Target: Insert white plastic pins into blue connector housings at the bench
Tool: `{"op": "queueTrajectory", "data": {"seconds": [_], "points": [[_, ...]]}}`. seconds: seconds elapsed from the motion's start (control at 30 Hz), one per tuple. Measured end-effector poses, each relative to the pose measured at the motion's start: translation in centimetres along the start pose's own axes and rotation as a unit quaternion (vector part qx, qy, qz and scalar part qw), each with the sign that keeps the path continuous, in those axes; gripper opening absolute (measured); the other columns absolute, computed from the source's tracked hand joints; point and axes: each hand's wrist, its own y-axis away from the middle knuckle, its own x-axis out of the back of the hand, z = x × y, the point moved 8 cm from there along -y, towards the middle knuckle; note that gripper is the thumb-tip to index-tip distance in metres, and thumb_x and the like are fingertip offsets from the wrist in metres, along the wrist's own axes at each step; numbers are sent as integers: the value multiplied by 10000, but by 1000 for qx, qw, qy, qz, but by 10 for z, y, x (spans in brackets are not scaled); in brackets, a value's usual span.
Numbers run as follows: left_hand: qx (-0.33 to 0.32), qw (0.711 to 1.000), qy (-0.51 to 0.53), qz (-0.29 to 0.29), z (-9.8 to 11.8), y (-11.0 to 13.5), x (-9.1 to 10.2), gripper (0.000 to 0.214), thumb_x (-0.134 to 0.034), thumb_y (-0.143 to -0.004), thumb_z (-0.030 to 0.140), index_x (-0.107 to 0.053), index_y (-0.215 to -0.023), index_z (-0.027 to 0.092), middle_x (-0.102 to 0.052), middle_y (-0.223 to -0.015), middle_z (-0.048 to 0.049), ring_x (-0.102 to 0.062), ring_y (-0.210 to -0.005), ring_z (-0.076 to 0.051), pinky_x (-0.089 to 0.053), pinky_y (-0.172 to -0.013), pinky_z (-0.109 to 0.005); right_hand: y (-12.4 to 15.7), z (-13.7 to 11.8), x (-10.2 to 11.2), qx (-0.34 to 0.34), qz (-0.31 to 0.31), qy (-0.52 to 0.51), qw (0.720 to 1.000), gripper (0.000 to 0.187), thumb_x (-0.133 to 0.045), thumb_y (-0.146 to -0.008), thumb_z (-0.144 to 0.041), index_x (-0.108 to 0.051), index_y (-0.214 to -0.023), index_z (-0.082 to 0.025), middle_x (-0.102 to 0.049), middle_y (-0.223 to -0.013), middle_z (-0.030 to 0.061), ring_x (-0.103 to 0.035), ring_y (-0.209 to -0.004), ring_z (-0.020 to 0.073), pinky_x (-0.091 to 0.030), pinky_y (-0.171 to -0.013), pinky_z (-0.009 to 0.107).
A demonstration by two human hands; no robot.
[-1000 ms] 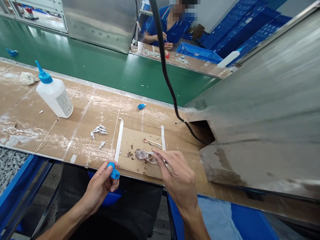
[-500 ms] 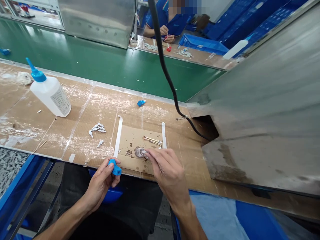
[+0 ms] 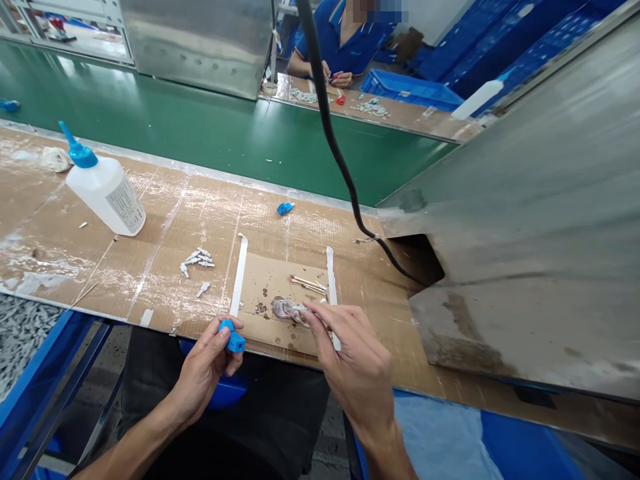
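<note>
A blue plastic part with a square hole in its end (image 3: 235,340) is pinched between the thumb and fingers of my left hand (image 3: 207,357), just off the front edge of the bench. My right hand (image 3: 353,360) is closed in a pinch on a small pale-grey part (image 3: 299,307), mostly hidden by my fingers. Its tip is over a small clear dish (image 3: 283,307) on a stained cardboard sheet (image 3: 260,270). Behind the dish lie several cotton swabs (image 3: 307,284). Loose pale-grey plastic pieces (image 3: 200,257) form a small heap to the left.
A white squeeze bottle with a blue nozzle (image 3: 107,190) stands at left. Another blue part (image 3: 285,209) lies farther back. A black cable (image 3: 340,157) hangs across the view. A metal housing (image 3: 525,220) bounds the right side. Across the green belt (image 3: 200,127), a co-worker (image 3: 333,40) handles small parts.
My right hand has moved slightly right, drawing the small grey part back from the middle of the dish. My left hand keeps the same hold on the blue part.
</note>
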Motion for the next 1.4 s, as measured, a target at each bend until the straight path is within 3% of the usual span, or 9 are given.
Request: {"op": "queueTrajectory", "data": {"seconds": [0.17,0.4,0.73,0.97,1.1,1.27,1.4], "points": [[0,1000,4,-8,0,-1,-4,346,-678,-929,484,-644,-1063,167,-566,-729,14,-438,-597,-102,-324,-603,-261,22,-17,2,-76,27,-101,992,270,-671,-928,-17,-713,-1114,-208,-740,-973,40,-673,-914,186,-552,-824,333],[13,1000,0,-4,-2,2,-8,373,-714,-901,494,-655,-1071,167,-570,-747,12,-451,-612,-104,-332,-602,-257,39,-49,-14,-71,35,-195,978,314,-650,-896,49,-703,-1101,-183,-750,-953,50,-666,-871,184,-566,-752,329],[18,1000,-9,4,-6,6,-3,380,-737,-884,513,-653,-1074,196,-543,-791,10,-453,-672,-109,-371,-637,-235,40,-50,-18,-80,38,-205,975,298,-642,-905,33,-704,-1090,-191,-753,-937,48,-676,-832,185,-571,-720,326],[-42,997,-45,-43,-2,6,-7,295,-642,-969,470,-615,-1134,227,-499,-753,37,-430,-624,-100,-355,-643,-256,48,-50,-24,-102,53,-212,971,315,-651,-897,54,-716,-1101,-178,-731,-921,44,-654,-847,170,-559,-725,315],[-44,995,-53,-67,-3,7,-6,232,-611,-994,440,-602,-1108,237,-492,-766,37,-441,-620,-97,-347,-625,-256,52,-51,-27,-100,62,-217,969,338,-646,-895,70,-718,-1123,-169,-726,-931,46,-647,-858,166,-557,-727,308],[-61,988,-99,-98,6,9,-1,224,-592,-1016,394,-609,-1184,248,-534,-752,32,-474,-651,-101,-384,-670,-250,50,-49,-28,-106,42,-228,967,319,-662,-904,44,-724,-1121,-181,-728,-930,35,-658,-856,156,-571,-749,290],[-22,981,-161,-103,14,11,6,340,-711,-948,340,-659,-1272,249,-644,-833,2,-572,-715,-112,-452,-734,-250,51,-43,-34,-136,-10,-245,960,307,-687,-919,-19,-717,-1159,-209,-723,-947,21,-677,-843,139,-589,-763,262]]}}
